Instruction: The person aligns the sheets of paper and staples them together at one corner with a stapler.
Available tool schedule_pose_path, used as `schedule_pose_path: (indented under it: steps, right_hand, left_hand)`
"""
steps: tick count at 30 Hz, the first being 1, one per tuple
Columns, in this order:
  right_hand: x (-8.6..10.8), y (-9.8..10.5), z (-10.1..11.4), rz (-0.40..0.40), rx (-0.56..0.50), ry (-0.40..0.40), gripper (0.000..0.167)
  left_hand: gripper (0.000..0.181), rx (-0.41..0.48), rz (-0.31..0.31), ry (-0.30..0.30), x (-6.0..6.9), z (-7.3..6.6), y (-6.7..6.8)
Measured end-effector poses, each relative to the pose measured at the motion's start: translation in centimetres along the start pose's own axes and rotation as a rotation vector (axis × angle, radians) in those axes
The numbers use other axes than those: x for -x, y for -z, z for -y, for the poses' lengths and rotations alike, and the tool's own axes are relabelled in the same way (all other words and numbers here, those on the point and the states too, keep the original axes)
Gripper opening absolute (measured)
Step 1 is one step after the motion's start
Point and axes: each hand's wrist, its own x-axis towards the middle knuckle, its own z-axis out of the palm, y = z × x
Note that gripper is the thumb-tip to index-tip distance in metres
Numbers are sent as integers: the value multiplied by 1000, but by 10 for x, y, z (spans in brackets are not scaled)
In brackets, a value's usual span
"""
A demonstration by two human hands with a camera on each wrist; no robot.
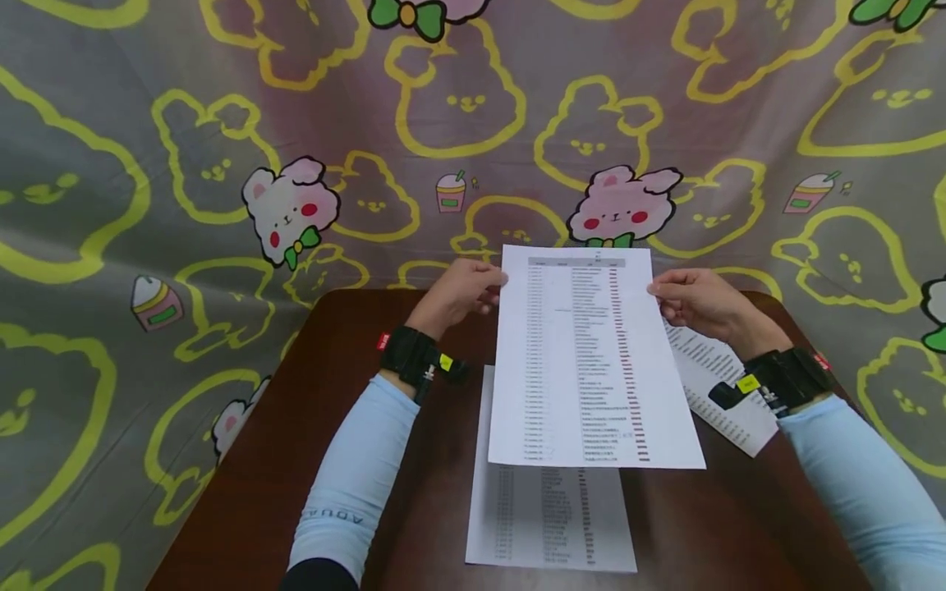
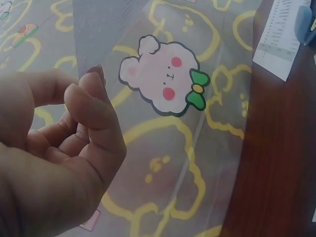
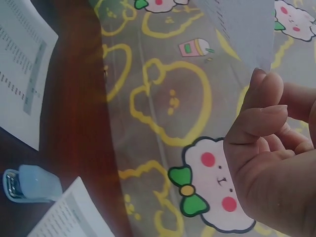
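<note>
A printed sheet of paper (image 1: 562, 361) is held up above the table, with rows of small text and a grey header band. At its upper left edge, my left hand (image 1: 461, 291) pinches it between thumb and fingers. My right hand (image 1: 698, 304) pinches the opposite edge at about the same height. In the right wrist view, a corner of the sheet (image 3: 247, 29) shows between thumb and fingertip of the right hand (image 3: 274, 133). The left wrist view shows the left hand (image 2: 64, 133) with thumb and fingertips together.
Another printed page (image 1: 550, 525) lies on the dark brown table (image 1: 296, 460) below the held sheet. A further page (image 1: 727, 394) lies askew at the right. A light blue stapler (image 3: 37, 183) stands near the papers. Behind the table hangs a cartoon-patterned cloth (image 1: 355, 107).
</note>
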Motion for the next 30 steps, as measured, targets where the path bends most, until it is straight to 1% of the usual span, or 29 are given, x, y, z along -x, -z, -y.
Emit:
schedule_pose_path:
  steps: [4, 7, 11, 15, 21, 24, 28, 30]
  right_hand:
    - [-2, -3, -6, 41, -48, -7, 16]
    - [-4, -5, -11, 55, -73, -29, 15]
    - [-5, -10, -22, 26, -54, -71, 15]
    - [-8, -14, -37, 14, -17, -102, 17]
    - [-12, -20, -46, -15, 33, -130, 19]
    - [-12, -23, -51, -7, 31, -145, 16]
    - [-12, -26, -61, 3, 26, -160, 14]
    - [-11, -27, -66, -1, 43, -159, 14]
  left_hand:
    - [26, -3, 1, 21, 1, 9, 3]
    - [26, -11, 6, 42, 3, 16, 4]
    - [27, -17, 16, 64, 4, 27, 5]
    - [27, -20, 22, 82, 6, 39, 6]
    - [25, -46, 23, 96, 7, 49, 8]
    - [25, -58, 30, 106, 10, 55, 9]
    - [25, -75, 46, 101, 12, 65, 10]
    - [25, -83, 53, 100, 12, 69, 11]
